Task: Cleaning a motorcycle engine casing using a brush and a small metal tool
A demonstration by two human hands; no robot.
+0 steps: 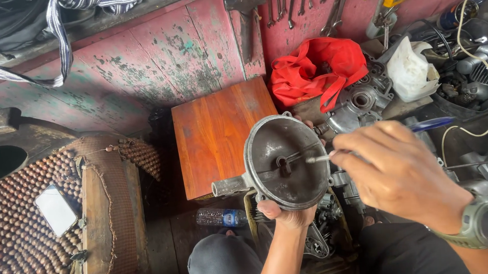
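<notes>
At frame centre the left hand (287, 212) grips the round grey metal bowl-shaped housing (287, 161) from below, tilted open, so the right hand (400, 174), pinching a thin blue-handled brush (335, 155), reaches inside.

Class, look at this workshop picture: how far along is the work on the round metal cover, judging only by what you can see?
Done: the round metal cover is off any machine, lifted over the wooden stool.
In hand: the left hand grips its lower rim; the right hand pokes a thin blue-handled tool toward the central hub.
Left: the inner face looks dark and grimy, and other engine parts lie loose nearby.
</notes>
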